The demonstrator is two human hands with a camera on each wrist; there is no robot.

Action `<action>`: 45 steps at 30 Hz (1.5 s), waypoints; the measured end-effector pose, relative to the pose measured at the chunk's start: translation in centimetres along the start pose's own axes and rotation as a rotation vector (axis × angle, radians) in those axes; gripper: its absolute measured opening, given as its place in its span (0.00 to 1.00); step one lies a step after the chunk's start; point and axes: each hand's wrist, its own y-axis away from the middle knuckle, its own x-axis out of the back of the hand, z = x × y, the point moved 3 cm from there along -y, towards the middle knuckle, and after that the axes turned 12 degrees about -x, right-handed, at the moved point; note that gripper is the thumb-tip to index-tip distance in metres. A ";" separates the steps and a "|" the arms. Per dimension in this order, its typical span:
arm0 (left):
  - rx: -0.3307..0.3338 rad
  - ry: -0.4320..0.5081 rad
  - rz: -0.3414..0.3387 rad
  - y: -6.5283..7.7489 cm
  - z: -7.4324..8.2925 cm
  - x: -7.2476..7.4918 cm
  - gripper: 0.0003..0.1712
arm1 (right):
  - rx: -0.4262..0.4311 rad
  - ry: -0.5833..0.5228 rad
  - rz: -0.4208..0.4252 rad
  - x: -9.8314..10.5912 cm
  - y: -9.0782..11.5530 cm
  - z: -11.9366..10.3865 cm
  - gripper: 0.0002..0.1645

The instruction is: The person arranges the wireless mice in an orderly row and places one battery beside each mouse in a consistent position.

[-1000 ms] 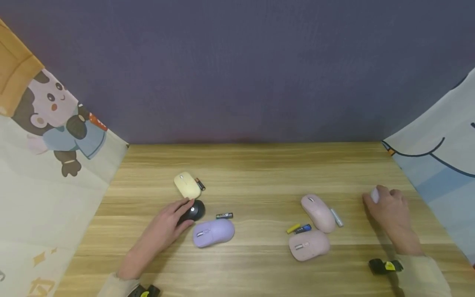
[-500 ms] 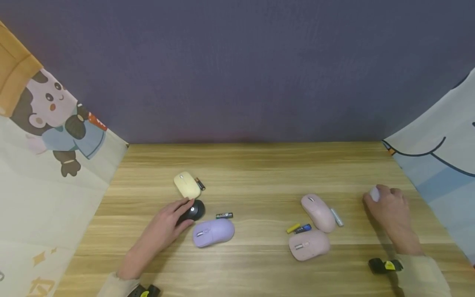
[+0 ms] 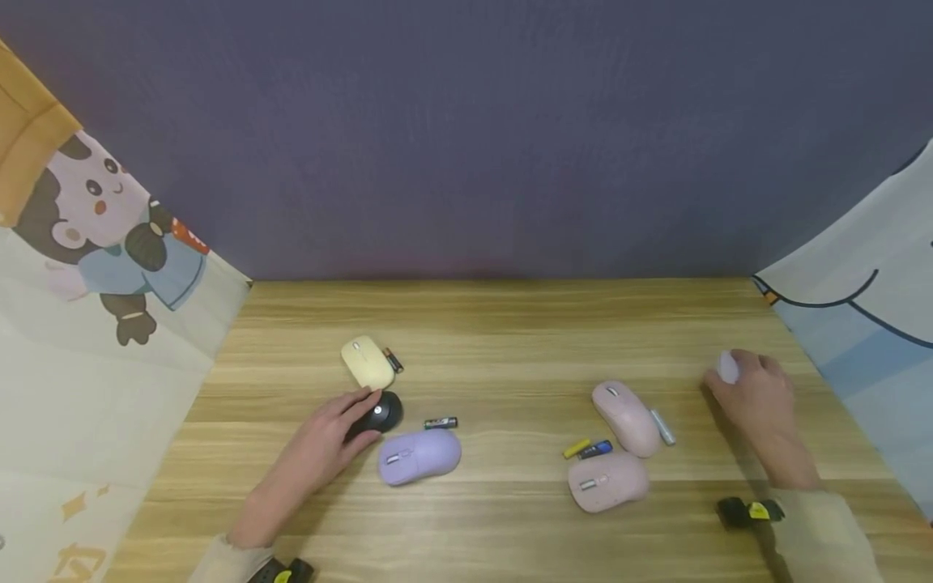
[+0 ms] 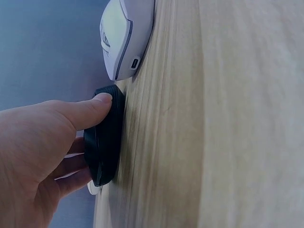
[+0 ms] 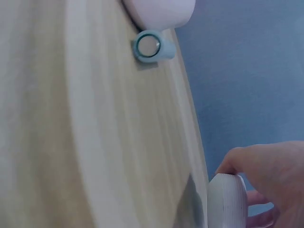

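Plastic, hard and fairly stiff by the look of it, makes up the black mouse [image 3: 385, 412], which should be light, unlikely to dent, and perhaps a little slippery where the shell curves down. Its flanks look the best place to take hold, and the left grip [image 3: 330, 440] has them: thumb on the side facing the purple mouse [image 3: 420, 457], fingers round the other, next to the yellow mouse [image 3: 368, 364]. The black mouse lies between those two on the left part of the table [image 3: 503, 356], and it seems to rest on the wood. At the right end, apart from the two pink mice [image 3: 608, 482] [image 3: 625, 419], the right grip [image 3: 758, 401] pinches the white mouse [image 3: 726, 367] between thumb and fingers; whether it is off the wood I cannot tell. It too is probably light and rigid, its rounded edge calling for a firm squeeze at the sides. As for looks, the black one is dark all over, low and rounded, with a small pale mark on its back; the white one is mostly hidden, showing a pale curved end and a thick side with faint lines.
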 end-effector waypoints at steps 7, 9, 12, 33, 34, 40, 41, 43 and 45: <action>0.000 0.002 -0.010 0.0 -0.3 0.0 0.35 | 0.043 -0.017 0.022 0.2 -0.5 -1.9 0.36; -0.003 0.003 -0.008 0.0 -0.3 -0.1 0.34 | 0.036 -0.009 0.006 0.2 -0.6 -2.3 0.37; -0.002 0.006 -0.007 0.0 -0.3 -0.1 0.35 | 0.049 -0.010 0.003 0.1 -0.9 -2.9 0.37; 0.002 0.018 0.001 0.1 -0.5 0.0 0.35 | 0.196 -0.039 0.019 -1.6 -3.1 -5.2 0.34; 0.002 0.018 0.003 0.0 -0.5 0.0 0.35 | 0.196 -0.039 0.016 -1.7 -3.2 -5.2 0.34; -0.002 0.024 0.008 0.0 -0.4 0.0 0.35 | 0.191 -0.031 -0.013 -1.9 -4.0 -5.6 0.36; -0.002 0.024 0.008 0.0 -0.4 0.0 0.35 | 0.197 -0.031 -0.015 -1.9 -4.1 -5.7 0.36; -0.004 0.021 0.011 0.0 -0.4 0.0 0.35 | 0.211 -0.033 -0.019 -2.1 -4.3 -6.0 0.36; -0.009 0.019 0.018 0.0 -0.4 0.0 0.35 | 0.232 -0.036 -0.018 -2.2 -4.5 -6.3 0.35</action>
